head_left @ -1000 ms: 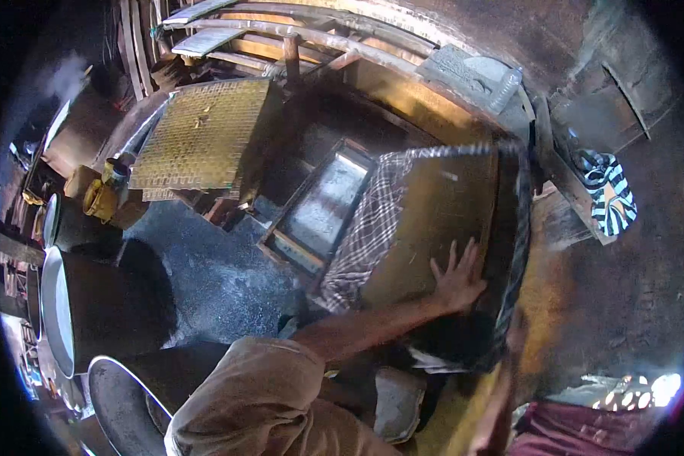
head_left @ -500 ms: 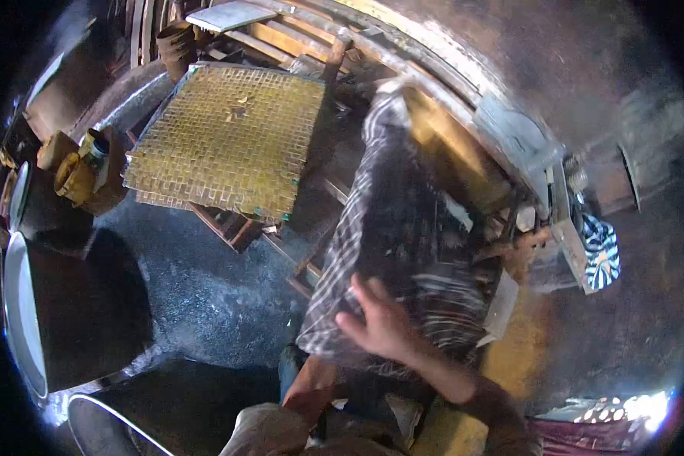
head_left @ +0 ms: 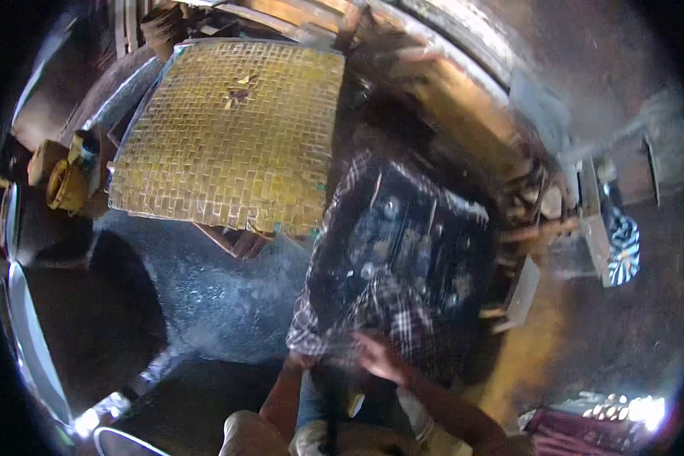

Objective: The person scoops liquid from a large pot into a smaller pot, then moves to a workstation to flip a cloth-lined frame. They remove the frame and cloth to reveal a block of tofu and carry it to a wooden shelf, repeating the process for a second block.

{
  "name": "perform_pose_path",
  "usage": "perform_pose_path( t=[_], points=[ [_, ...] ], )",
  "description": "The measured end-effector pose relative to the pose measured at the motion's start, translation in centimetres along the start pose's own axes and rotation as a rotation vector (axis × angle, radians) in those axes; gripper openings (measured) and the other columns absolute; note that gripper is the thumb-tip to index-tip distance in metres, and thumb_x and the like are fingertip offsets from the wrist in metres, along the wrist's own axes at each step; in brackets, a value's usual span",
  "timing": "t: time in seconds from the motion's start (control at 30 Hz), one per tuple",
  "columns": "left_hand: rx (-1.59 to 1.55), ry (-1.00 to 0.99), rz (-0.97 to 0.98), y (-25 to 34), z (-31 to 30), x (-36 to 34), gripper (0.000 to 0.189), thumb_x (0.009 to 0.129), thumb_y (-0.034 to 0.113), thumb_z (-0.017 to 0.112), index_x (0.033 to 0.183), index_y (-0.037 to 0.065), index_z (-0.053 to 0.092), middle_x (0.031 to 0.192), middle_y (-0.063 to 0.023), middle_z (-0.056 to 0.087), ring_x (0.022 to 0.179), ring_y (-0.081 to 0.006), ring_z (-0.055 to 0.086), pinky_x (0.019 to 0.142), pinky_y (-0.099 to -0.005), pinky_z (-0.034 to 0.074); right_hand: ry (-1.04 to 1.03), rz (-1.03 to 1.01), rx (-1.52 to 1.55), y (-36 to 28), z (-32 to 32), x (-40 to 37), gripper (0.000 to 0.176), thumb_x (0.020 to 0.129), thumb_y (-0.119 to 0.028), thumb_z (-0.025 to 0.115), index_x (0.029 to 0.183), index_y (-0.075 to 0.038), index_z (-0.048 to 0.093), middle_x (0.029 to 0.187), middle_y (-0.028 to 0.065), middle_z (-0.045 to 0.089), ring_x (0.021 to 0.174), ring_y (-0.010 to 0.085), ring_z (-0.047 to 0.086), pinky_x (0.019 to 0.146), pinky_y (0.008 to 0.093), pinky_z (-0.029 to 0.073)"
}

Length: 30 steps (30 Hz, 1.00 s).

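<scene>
A dark checked cloth (head_left: 403,315) lies bunched at the near end of a dark, worn flat surface (head_left: 403,228), and part of it runs along that surface's left edge. At the cloth's lower left corner my left hand (head_left: 304,359) has its fingers closed on the fabric. Against the cloth's near edge, my right hand (head_left: 380,356) is blurred, and its grip is hard to make out.
A yellow woven mat (head_left: 228,137) lies on a raised support at the upper left. Large dark vessels (head_left: 91,327) stand at the lower left. Pots (head_left: 68,186) sit at the far left. Boards (head_left: 463,99) and a striped cloth (head_left: 623,247) are at the right.
The cloth has come down and gathered toward me, uncovering the dark surface. My right hand has moved slightly lower. The mat appears larger and the view has shifted.
</scene>
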<state>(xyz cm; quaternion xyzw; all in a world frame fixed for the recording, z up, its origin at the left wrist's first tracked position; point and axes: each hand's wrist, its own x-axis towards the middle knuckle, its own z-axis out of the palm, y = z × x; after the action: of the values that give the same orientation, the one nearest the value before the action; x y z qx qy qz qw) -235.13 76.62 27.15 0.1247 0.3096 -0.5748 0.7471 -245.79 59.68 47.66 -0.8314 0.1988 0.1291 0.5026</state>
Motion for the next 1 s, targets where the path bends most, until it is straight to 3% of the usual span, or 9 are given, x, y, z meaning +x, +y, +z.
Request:
perform_pose_path(
  t=[0.07, 0.17, 0.27, 0.47, 0.6, 0.67, 0.77, 0.87, 1.0],
  points=[
    [0.011, 0.083, 0.146, 3.0, -0.6, -0.7, 0.043, 0.075, 0.037, 0.049, 0.107, 0.008, 0.054, 0.101, -0.0092, 0.058, 0.089, -0.0255, 0.055, 0.081, -0.0345, 0.042, 0.204, 0.048, -0.108, 5.3, -1.5, -3.5, 0.043, 0.082, -0.021, 0.054, 0.118, 0.000, 0.045, 0.110, 0.0163, 0.049, 0.102, 0.0268, 0.048, 0.083, 0.0372, 0.042],
    [0.975, 0.413, 1.081, 11.7, -4.0, 2.7, 0.036, 0.075, 0.024, 0.057, 0.106, 0.006, 0.054, 0.101, -0.0106, 0.055, 0.097, -0.0250, 0.050, 0.087, -0.0372, 0.038, 0.509, 0.185, -0.299, 11.8, -6.3, -10.3, 0.045, 0.078, -0.023, 0.058, 0.117, -0.003, 0.047, 0.109, 0.0154, 0.050, 0.102, 0.0285, 0.047, 0.085, 0.0398, 0.039],
    [1.795, 0.444, 1.549, 5.7, 16.5, 0.3, 0.050, 0.060, 0.003, 0.064, 0.108, 0.006, 0.053, 0.112, -0.0131, 0.049, 0.108, -0.0312, 0.042, 0.090, -0.0420, 0.033, 0.599, 0.547, -0.375, 15.9, -9.3, -14.6, 0.051, 0.074, -0.027, 0.062, 0.119, -0.008, 0.046, 0.116, 0.0190, 0.045, 0.109, 0.0335, 0.041, 0.093, 0.0424, 0.032],
    [2.738, -0.005, 1.114, -8.2, 18.3, 1.7, 0.066, 0.069, 0.035, 0.063, 0.126, 0.012, 0.040, 0.131, -0.0086, 0.032, 0.122, -0.0303, 0.027, 0.099, -0.0519, 0.020, 0.754, 0.425, -0.552, 17.5, -2.3, -18.8, 0.051, 0.071, -0.022, 0.065, 0.117, -0.009, 0.048, 0.119, 0.0187, 0.045, 0.111, 0.0370, 0.040, 0.091, 0.0466, 0.035],
    [2.833, -0.262, 0.781, -8.9, 10.8, -6.9, 0.037, 0.071, 0.025, 0.058, 0.104, 0.010, 0.053, 0.110, -0.0090, 0.048, 0.091, -0.0285, 0.043, 0.082, -0.0463, 0.034, 0.564, 0.464, -0.426, 20.0, 10.1, -23.0, 0.039, 0.077, -0.017, 0.058, 0.114, -0.007, 0.049, 0.116, 0.0225, 0.044, 0.105, 0.0389, 0.043, 0.085, 0.0473, 0.038],
    [3.899, -0.693, 0.899, 0.2, -8.5, -2.6, 0.035, 0.073, 0.024, 0.056, 0.105, 0.012, 0.054, 0.113, -0.0126, 0.048, 0.092, -0.0299, 0.047, 0.077, -0.0437, 0.040, 0.656, 0.249, -0.360, 19.7, 15.3, -23.8, 0.033, 0.078, -0.015, 0.056, 0.109, -0.004, 0.053, 0.115, 0.0219, 0.045, 0.102, 0.0345, 0.046, 0.080, 0.0457, 0.041],
    [2.888, 0.469, -0.193, 2.0, 2.8, -13.7, 0.037, 0.080, 0.028, 0.050, 0.110, 0.007, 0.050, 0.088, -0.0164, 0.060, 0.080, -0.0330, 0.058, 0.067, -0.0425, 0.046, 0.526, 0.477, 0.102, 16.5, 16.0, -22.1, 0.027, 0.077, -0.015, 0.056, 0.101, -0.003, 0.058, 0.109, 0.0206, 0.050, 0.097, 0.0316, 0.049, 0.077, 0.0434, 0.042],
    [1.218, 0.821, 0.697, 7.6, 8.0, -15.2, 0.033, 0.082, 0.031, 0.047, 0.101, 0.005, 0.052, 0.090, -0.0100, 0.060, 0.078, -0.0242, 0.056, 0.069, -0.0367, 0.046, 0.446, 0.365, 0.103, 16.3, 15.2, -19.5, 0.022, 0.078, -0.017, 0.057, 0.094, -0.002, 0.060, 0.093, 0.0181, 0.057, 0.083, 0.0285, 0.055, 0.071, 0.0401, 0.044],
    [1.973, 0.861, 0.717, 17.8, -1.4, -5.5, 0.053, 0.077, 0.032, 0.054, 0.124, 0.011, 0.043, 0.111, -0.0175, 0.054, 0.094, -0.0361, 0.055, 0.082, -0.0399, 0.043, 0.785, 0.765, -0.030, 32.0, 18.2, -22.4, 0.030, 0.084, -0.027, 0.051, 0.102, -0.004, 0.057, 0.092, 0.0137, 0.058, 0.080, 0.0258, 0.055, 0.071, 0.0401, 0.044]
  ],
)
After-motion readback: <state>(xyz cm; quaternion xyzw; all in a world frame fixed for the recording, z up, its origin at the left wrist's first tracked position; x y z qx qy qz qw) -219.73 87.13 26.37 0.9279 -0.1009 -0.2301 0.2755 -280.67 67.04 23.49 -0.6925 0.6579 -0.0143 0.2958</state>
